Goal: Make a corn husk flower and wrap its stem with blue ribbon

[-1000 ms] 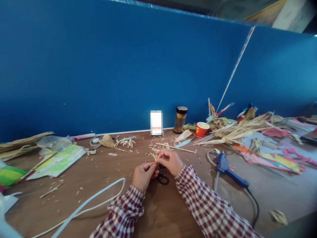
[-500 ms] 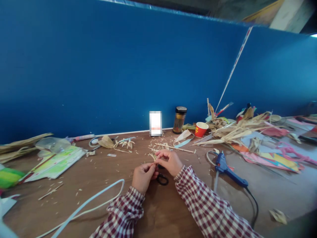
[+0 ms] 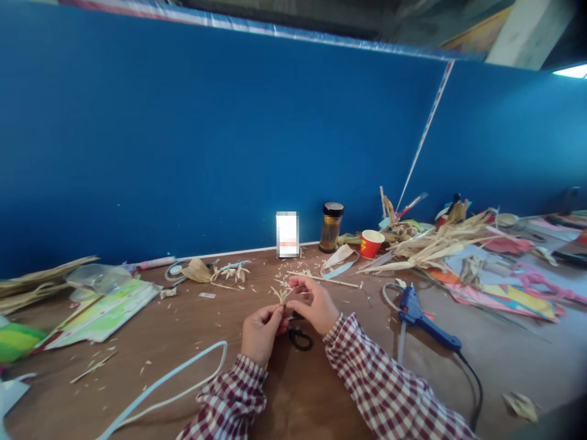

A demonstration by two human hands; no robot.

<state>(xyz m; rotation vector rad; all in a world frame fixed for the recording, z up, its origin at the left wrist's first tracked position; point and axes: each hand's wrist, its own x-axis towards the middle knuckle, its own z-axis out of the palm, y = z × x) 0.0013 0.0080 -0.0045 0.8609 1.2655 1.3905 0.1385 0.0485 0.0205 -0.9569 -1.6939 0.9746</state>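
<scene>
My left hand (image 3: 259, 332) pinches the base of a small bundle of dried husk strips (image 3: 280, 295) that fans upward. My right hand (image 3: 314, 302) is just to its right, fingers curled and touching the same bundle from the side. Both hands hover above the brown table (image 3: 298, 391). Black-handled scissors (image 3: 300, 337) lie on the table right under and between my hands. Both sleeves are red-and-white checked.
A blue glue gun (image 3: 419, 315) with black cord lies to the right. Behind are a red paper cup (image 3: 370, 242), a dark-lidded jar (image 3: 331, 227), a pile of dried husks (image 3: 435, 241) and coloured paper (image 3: 504, 293). White tubing (image 3: 174, 376) curves at left; green-printed sheets (image 3: 101, 308) farther left.
Both hands have lifted the husk bundle slightly and my right fingers have opened a little beside it. The camera has tilted down a bit.
</scene>
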